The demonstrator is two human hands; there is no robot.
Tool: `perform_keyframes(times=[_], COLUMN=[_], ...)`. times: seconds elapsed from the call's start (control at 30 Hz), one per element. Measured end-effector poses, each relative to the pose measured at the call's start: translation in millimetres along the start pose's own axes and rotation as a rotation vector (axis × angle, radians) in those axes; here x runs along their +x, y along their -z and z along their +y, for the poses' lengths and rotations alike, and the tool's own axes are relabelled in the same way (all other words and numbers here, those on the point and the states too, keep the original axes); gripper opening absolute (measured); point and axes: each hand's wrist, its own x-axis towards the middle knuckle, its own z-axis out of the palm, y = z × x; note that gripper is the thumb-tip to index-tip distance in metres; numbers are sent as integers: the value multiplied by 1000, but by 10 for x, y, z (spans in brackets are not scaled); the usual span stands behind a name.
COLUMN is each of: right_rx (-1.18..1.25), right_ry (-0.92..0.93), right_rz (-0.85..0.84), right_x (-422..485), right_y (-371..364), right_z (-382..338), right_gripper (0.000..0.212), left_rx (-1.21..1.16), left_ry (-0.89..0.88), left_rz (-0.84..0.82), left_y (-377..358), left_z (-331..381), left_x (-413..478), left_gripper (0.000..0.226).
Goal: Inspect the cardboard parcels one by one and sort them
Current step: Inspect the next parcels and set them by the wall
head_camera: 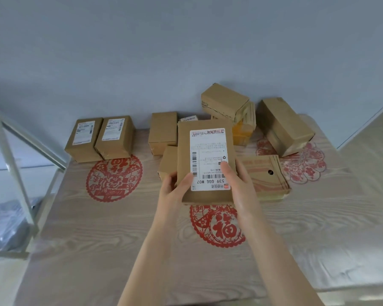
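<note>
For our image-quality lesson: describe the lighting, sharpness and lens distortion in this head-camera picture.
Head view: light soft and even, shadows faint, no glare; on the held parcel the label shows its large code clearly, small print blurred; the two labelled parcels far left look softer; wide-angle stretch splays the table toward the corners.

Far L of table: pair of parcels, side by side, touching, by the wall. Centre: raised parcel btwn left hand & right hand. Behind it, small box. Just R, flat box. Back R, stacked box atop others, tilted box beside.
</note>
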Motion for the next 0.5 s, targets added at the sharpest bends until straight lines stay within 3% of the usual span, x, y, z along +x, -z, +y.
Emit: perform_keyframes(times=[0.13,0.27,0.37,0.5], right_rx=[76,86,80,37], right_ry=[-161,-189,-224,-249], right_rz=[13,-34,-55,-28], right_x=[-14,-112,-135,-93], right_y=[170,248,251,245], right_z=[125,197,224,180], right_gripper=[42,52,68,69], left_rx=[39,50,49,133], left_ry=[-10,27,59,21], left_rz=[-42,27,33,-23], left_y=[-150,-220,-219,-182], left_z=[-92,-98,-120,-107], left_x=[-171,-186,-167,-193], left_gripper=[70,55,66,71])
